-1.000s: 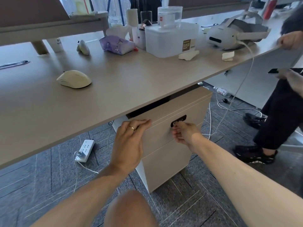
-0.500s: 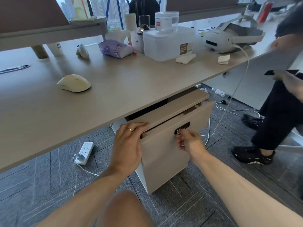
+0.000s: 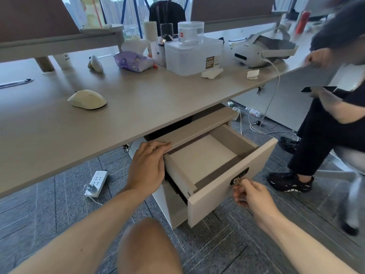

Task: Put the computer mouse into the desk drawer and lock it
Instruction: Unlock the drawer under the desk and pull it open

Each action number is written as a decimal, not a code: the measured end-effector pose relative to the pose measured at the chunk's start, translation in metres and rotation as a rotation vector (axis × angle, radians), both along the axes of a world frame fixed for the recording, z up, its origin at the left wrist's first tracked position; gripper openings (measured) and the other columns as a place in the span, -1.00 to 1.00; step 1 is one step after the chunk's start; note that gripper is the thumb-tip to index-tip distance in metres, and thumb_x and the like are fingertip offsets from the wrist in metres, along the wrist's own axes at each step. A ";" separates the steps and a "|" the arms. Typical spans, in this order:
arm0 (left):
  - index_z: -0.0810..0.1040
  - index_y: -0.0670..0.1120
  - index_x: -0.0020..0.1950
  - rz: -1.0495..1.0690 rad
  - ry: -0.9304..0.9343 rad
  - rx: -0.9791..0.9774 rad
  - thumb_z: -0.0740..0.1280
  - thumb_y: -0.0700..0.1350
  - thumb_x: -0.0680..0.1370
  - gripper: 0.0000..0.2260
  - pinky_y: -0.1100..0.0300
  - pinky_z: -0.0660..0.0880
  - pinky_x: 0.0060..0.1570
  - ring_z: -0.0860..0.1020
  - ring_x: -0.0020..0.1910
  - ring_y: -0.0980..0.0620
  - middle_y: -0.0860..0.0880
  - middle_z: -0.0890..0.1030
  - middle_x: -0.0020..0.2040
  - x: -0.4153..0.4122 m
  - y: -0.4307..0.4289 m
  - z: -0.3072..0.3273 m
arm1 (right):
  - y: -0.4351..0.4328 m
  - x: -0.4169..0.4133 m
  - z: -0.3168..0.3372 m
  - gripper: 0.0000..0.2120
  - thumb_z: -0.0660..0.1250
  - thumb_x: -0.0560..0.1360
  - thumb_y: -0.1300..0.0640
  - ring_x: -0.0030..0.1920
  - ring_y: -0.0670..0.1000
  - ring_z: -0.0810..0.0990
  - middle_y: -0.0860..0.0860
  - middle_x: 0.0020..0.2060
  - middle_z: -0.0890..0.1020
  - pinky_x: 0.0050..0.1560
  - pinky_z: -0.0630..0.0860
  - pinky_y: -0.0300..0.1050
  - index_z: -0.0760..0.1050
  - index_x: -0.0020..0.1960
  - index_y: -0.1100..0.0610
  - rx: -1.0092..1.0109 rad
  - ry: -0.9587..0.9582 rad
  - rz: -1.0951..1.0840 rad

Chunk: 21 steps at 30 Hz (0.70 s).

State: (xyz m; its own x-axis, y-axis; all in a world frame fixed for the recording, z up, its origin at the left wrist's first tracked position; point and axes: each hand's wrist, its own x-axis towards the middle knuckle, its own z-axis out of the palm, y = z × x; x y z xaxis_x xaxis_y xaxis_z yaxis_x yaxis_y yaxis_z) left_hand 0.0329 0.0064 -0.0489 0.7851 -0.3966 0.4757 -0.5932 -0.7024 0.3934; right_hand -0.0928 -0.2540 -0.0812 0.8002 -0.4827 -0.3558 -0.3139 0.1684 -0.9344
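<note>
A cream computer mouse (image 3: 87, 99) lies on the beige desk (image 3: 148, 99), left of centre. Under the desk the top drawer (image 3: 227, 192) of a beige cabinet stands pulled far out, its pale bottom bare. A key (image 3: 236, 181) sits in the black lock on the drawer front. My right hand (image 3: 248, 192) pinches that key. My left hand (image 3: 148, 165) lies flat on the cabinet's top edge, beside the drawer's left wall, holding nothing.
A clear plastic box (image 3: 192, 55), a purple tissue pack (image 3: 133, 61), a white headset (image 3: 258, 51) with a hanging cable and crumpled tissues sit on the desk. A power strip (image 3: 96, 182) and cables lie on the carpet. A seated person (image 3: 325, 125) is close on the right.
The drawer has gone from shut to pulled far out towards me. My right hand came back with it, still on the key. My left hand stayed on the cabinet top.
</note>
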 end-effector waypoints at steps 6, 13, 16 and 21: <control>0.56 -0.08 0.38 0.019 0.024 0.059 0.24 -0.22 0.61 -0.66 0.04 0.49 0.14 0.44 0.20 -0.04 0.02 0.57 0.25 -0.006 -0.003 0.008 | -0.011 -0.036 -0.002 -0.74 0.18 0.59 0.23 -0.41 0.07 0.50 0.13 -0.43 0.56 -0.27 0.43 -0.02 0.52 -0.23 0.25 -0.021 0.020 -0.029; 0.53 -0.05 0.42 0.048 0.063 0.091 0.25 -0.18 0.60 -0.63 -0.01 0.53 0.12 0.42 0.26 -0.05 0.03 0.54 0.29 -0.011 -0.007 0.013 | -0.015 -0.053 0.002 -0.73 0.19 0.59 0.21 -0.38 0.09 0.51 0.13 -0.42 0.56 -0.23 0.46 0.01 0.51 -0.25 0.23 -0.029 0.036 -0.037; 0.53 -0.06 0.41 0.055 0.060 0.104 0.26 -0.18 0.60 -0.63 0.00 0.53 0.12 0.42 0.26 -0.05 0.03 0.54 0.29 -0.011 -0.008 0.013 | -0.013 -0.054 0.004 -0.73 0.18 0.60 0.21 -0.38 0.07 0.51 0.12 -0.42 0.56 -0.26 0.46 -0.02 0.51 -0.23 0.23 -0.019 0.034 -0.038; 0.53 -0.07 0.41 0.051 0.053 0.114 0.26 -0.19 0.60 -0.63 -0.02 0.54 0.09 0.43 0.23 -0.07 0.01 0.55 0.27 -0.009 -0.007 0.012 | -0.014 -0.053 0.002 -0.73 0.17 0.60 0.20 -0.40 0.06 0.51 0.08 -0.46 0.57 -0.27 0.47 -0.03 0.52 -0.23 0.22 -0.008 0.035 -0.042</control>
State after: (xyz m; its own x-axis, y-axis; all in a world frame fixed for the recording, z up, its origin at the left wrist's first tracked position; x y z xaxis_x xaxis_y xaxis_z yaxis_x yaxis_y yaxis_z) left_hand 0.0235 -0.0011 -0.0373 0.8283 -0.4049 0.3872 -0.5364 -0.7727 0.3394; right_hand -0.1458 -0.2678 -0.0793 0.7667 -0.5185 -0.3787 -0.3389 0.1743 -0.9245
